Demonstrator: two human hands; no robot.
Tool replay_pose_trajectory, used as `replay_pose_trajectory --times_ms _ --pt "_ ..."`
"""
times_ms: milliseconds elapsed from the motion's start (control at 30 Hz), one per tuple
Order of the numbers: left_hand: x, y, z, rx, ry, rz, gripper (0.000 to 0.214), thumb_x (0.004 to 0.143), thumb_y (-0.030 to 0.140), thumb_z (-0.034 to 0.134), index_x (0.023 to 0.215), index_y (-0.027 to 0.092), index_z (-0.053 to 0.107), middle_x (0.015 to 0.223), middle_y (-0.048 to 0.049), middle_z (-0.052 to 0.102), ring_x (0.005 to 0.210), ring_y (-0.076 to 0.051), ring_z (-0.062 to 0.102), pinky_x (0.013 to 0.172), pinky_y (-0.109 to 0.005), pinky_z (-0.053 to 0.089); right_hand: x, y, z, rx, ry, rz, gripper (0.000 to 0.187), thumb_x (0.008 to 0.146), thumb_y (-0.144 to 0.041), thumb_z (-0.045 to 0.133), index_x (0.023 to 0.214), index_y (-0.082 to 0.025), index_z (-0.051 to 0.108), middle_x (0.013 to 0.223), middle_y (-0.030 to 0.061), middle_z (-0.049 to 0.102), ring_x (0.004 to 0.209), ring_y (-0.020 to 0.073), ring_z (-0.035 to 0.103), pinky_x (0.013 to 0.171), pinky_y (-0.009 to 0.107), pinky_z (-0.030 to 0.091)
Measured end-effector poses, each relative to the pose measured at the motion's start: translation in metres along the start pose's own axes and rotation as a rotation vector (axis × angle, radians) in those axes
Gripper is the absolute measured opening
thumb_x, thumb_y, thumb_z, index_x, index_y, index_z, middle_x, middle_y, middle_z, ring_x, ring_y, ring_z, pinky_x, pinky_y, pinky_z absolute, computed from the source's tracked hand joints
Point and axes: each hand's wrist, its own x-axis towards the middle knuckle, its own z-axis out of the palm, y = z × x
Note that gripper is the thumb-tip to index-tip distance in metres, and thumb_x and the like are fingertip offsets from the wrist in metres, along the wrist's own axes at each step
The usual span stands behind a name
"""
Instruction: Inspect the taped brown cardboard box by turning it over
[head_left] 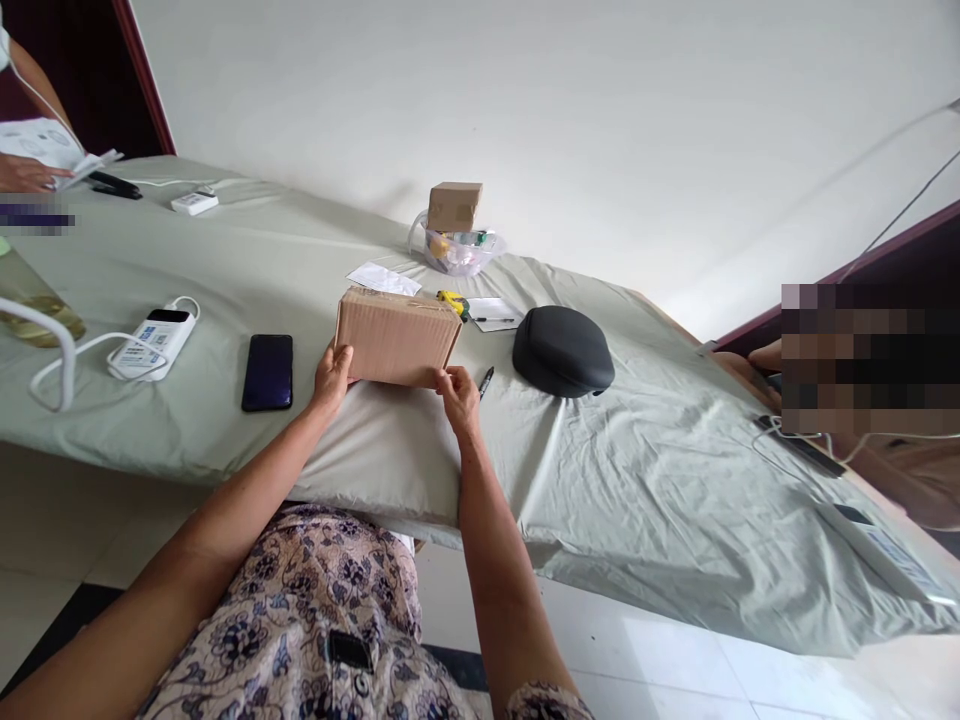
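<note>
A brown cardboard box (397,338) is tilted up between my two hands, its top edge showing clear tape. My left hand (332,377) is closed on its lower left corner, thumb on the near face. At the lower right corner my right hand (457,396) pinches the edge with bent fingers. Right behind the box lie a yellow and black tool (453,302), partly hidden, and a white paper sheet (384,279). A black marker (487,382) lies just right of my right hand. The box hides the table under it.
A black phone (268,372) and a white power bank (155,343) with a cable lie left. A black case (563,351) sits right, near a notepad with a pen (494,314). Behind stands a clear basket (459,256) bearing a small box (454,206). People sit at both ends.
</note>
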Motion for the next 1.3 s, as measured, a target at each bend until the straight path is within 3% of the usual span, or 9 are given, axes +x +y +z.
replay_pose_trajectory --times_ms 100,233,333,433,767,900,1000,1133,1300 --pt "-0.003 0.002 0.001 0.048 -0.048 0.015 0.071 0.086 0.069 0.061 0.139 0.021 0.054 0.136 -0.0143 0.063 0.119 -0.029 0.064 0.080 -0.034 0.062 -0.001 -0.004 -0.002 0.044 0.122 -0.035 0.054 0.085 -0.071 0.050 0.090 -0.019 0.063 0.080 0.0038 0.063 0.078 0.0184 0.059 0.077 0.032 0.049" --pt "-0.008 0.005 0.003 0.129 -0.151 0.091 0.067 0.087 0.065 0.061 0.138 0.021 0.057 0.133 -0.0126 0.067 0.125 -0.030 0.062 0.100 -0.040 0.056 0.001 -0.009 -0.007 0.154 0.284 -0.110 0.077 0.084 -0.074 0.049 0.137 -0.019 0.050 0.113 0.0112 0.063 0.104 0.0230 0.063 0.087 0.036 0.053" --pt "-0.011 0.006 0.005 0.134 -0.231 0.121 0.070 0.086 0.066 0.060 0.138 0.019 0.058 0.133 -0.0131 0.068 0.127 -0.031 0.061 0.106 -0.043 0.052 0.001 -0.013 -0.013 0.132 0.288 -0.208 0.084 0.088 -0.074 0.040 0.154 -0.022 0.035 0.145 0.0158 0.050 0.135 0.0283 0.052 0.106 0.043 0.048" --pt "-0.012 0.006 0.006 0.134 -0.253 0.123 0.071 0.084 0.067 0.059 0.137 0.019 0.058 0.133 -0.0130 0.068 0.127 -0.031 0.061 0.106 -0.044 0.053 -0.001 -0.017 -0.018 0.095 0.254 -0.244 0.078 0.094 -0.071 0.032 0.155 -0.023 0.036 0.158 0.0129 0.040 0.148 0.0278 0.040 0.120 0.047 0.036" --pt "-0.012 0.004 0.006 0.125 -0.280 0.032 0.079 0.082 0.074 0.061 0.140 0.021 0.052 0.134 -0.0147 0.064 0.119 -0.033 0.064 0.074 -0.035 0.063 -0.001 -0.021 -0.017 0.108 0.256 -0.229 0.061 0.096 -0.064 0.036 0.140 -0.024 0.052 0.146 0.0107 0.054 0.140 0.0259 0.048 0.121 0.047 0.034" --pt "-0.015 0.004 0.007 0.126 -0.290 0.050 0.081 0.079 0.069 0.069 0.144 0.026 0.048 0.141 -0.0130 0.059 0.124 -0.033 0.061 0.073 -0.034 0.064 0.000 -0.019 -0.015 0.132 0.204 -0.239 0.068 0.094 -0.067 0.039 0.147 -0.024 0.045 0.151 0.0109 0.049 0.141 0.0255 0.047 0.121 0.047 0.034" --pt "-0.015 0.005 0.008 0.134 -0.236 0.015 0.077 0.077 0.065 0.073 0.136 0.021 0.052 0.133 -0.0155 0.063 0.117 -0.032 0.064 0.069 -0.033 0.063 0.001 -0.018 -0.013 0.141 0.181 -0.226 0.072 0.095 -0.067 0.039 0.151 -0.023 0.042 0.154 0.0114 0.047 0.143 0.0247 0.046 0.121 0.045 0.035" --pt "-0.013 0.007 0.008 0.142 -0.173 0.018 0.067 0.078 0.062 0.073 0.128 0.019 0.057 0.125 -0.0151 0.066 0.111 -0.031 0.067 0.069 -0.033 0.062 0.008 -0.006 -0.019 0.097 0.230 -0.160 0.069 0.099 -0.064 0.023 0.143 -0.022 0.054 0.146 0.0121 0.055 0.139 0.0237 0.049 0.116 0.043 0.040" --pt "-0.013 0.012 0.004 0.106 -0.116 -0.009 0.067 0.079 0.058 0.075 0.132 0.021 0.056 0.126 -0.0145 0.067 0.113 -0.029 0.067 0.072 -0.033 0.063 0.017 0.027 -0.029 -0.264 0.344 0.072 0.044 0.086 -0.052 0.057 0.111 -0.020 0.074 0.122 0.0154 0.064 0.125 0.0308 0.052 0.114 0.055 0.037"
